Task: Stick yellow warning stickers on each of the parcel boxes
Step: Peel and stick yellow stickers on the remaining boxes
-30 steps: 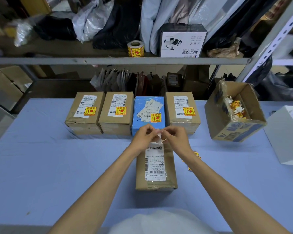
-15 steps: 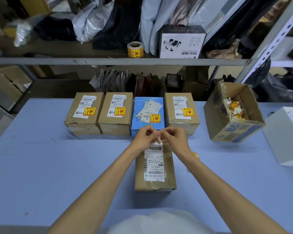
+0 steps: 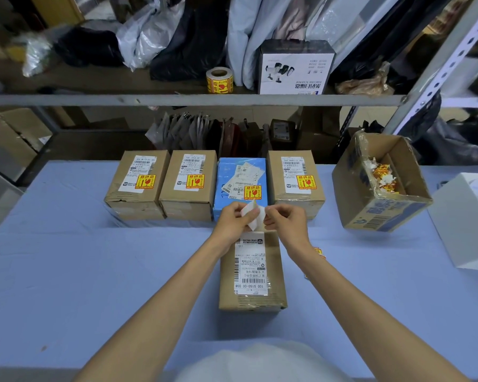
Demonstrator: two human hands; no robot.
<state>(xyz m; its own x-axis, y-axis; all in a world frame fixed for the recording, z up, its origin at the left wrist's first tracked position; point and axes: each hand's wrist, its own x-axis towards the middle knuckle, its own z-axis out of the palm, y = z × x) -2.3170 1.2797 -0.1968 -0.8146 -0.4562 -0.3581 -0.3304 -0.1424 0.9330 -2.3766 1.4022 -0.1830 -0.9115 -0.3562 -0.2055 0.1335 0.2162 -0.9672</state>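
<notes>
Hands: left hand (image 3: 233,220) and right hand (image 3: 286,221) both pinch a curled white sticker sheet (image 3: 253,217) over the far end of the taped cardboard parcel box (image 3: 253,274).
Bench (image 3: 66,271): wrinkled blue cloth stretching wide to the box's left.

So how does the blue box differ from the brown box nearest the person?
The blue box already has a yellow sticker; the brown box shows none. The blue box stands in the back row; the brown box lies alone, nearer the person. Both carry white labels.

Forearms extended, left grip (image 3: 231,221) and right grip (image 3: 286,221) meet, both pinching one sticker (image 3: 252,216).
</notes>
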